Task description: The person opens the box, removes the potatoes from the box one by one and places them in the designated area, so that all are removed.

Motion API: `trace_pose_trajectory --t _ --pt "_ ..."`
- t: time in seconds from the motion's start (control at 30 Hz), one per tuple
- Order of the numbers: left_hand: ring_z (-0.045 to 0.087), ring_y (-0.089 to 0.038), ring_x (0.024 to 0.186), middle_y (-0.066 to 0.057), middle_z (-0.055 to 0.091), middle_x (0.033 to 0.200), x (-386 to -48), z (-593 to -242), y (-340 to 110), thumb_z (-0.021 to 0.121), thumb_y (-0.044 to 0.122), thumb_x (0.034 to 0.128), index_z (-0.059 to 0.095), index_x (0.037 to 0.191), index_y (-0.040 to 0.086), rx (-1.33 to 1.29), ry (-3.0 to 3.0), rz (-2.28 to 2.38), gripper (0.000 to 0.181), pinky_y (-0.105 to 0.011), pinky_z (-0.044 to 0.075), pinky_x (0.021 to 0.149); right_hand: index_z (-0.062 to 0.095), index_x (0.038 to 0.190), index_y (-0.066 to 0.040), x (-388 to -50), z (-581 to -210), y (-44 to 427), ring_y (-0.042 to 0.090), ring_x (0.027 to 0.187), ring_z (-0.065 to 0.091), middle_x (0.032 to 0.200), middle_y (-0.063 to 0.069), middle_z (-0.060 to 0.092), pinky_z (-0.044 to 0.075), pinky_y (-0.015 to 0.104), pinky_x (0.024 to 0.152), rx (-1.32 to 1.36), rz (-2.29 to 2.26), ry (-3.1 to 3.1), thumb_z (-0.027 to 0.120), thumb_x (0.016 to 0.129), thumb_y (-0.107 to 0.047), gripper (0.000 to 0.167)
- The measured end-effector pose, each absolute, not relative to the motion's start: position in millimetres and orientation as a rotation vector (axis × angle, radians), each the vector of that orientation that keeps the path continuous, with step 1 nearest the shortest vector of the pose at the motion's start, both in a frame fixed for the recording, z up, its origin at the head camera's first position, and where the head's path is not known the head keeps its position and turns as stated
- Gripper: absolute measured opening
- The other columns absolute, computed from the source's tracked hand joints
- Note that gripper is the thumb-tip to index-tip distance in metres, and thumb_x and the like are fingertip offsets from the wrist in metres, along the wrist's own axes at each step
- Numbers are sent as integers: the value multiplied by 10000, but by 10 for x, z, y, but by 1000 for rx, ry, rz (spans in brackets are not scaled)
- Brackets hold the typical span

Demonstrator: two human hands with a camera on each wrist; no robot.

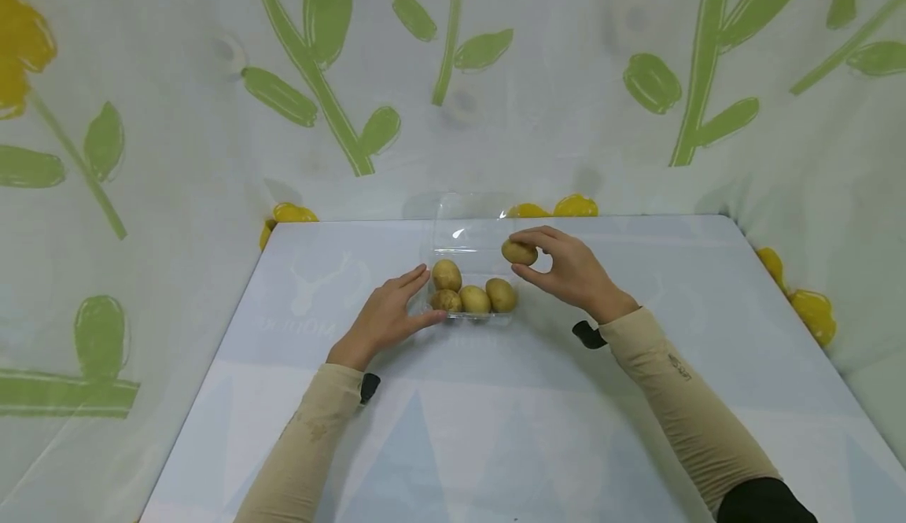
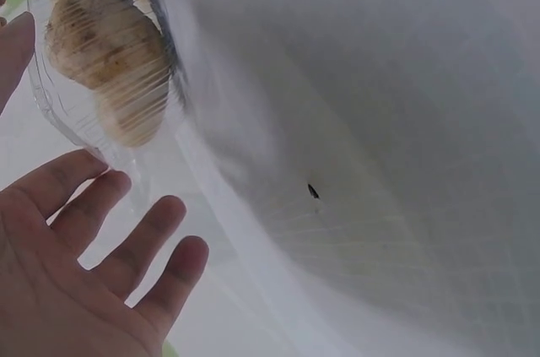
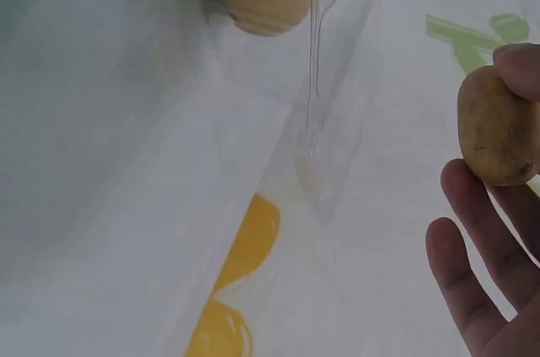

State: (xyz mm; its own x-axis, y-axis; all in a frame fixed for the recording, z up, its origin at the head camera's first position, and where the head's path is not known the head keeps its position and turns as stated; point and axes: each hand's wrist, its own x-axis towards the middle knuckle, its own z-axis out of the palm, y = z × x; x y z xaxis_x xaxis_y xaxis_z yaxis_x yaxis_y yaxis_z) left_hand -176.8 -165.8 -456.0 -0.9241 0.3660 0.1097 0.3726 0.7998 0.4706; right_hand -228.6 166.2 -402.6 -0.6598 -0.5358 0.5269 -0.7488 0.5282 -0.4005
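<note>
A clear plastic box (image 1: 488, 320) with its lid raised at the back stands on the table. Inside it lie several potatoes (image 1: 475, 300), three along the front and one behind at the left. My left hand (image 1: 384, 318) touches the box's left side, its fingers spread and fairly straight; the left wrist view shows the fingertips at the clear wall (image 2: 63, 125). Between thumb and fingers, my right hand (image 1: 572, 271) pinches another potato (image 1: 520, 252) above the box's back right corner. The right wrist view shows this potato (image 3: 498, 127) near the fingertips.
The pale table (image 1: 538, 421) has its back edge just behind the box. A curtain (image 1: 538, 138) with green leaves and yellow flowers hangs behind and at both sides.
</note>
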Motion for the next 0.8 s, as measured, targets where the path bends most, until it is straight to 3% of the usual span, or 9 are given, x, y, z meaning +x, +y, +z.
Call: trace_pose_trajectory --t 0.33,0.8 --pt "419 -343 1421 -60 374 1607 -1751 -4549 -1629 697 633 870 436 1530 56 -601 -2965 -757 915 -514 353 1153 693 1247 -113 -2275 -4031 1885 203 1006 630 1222 39 686 541 407 781 944 848 -2460 830 852 -151 419" --pt "403 -338 1432 -49 366 1612 -1749 -4557 -1624 717 610 867 422 1539 68 -586 -2969 -797 912 -505 341 1164 689 1245 -94 -2360 -4209 2167 222 1016 633 1225 68 685 548 442 792 814 799 -2598 826 855 -160 419"
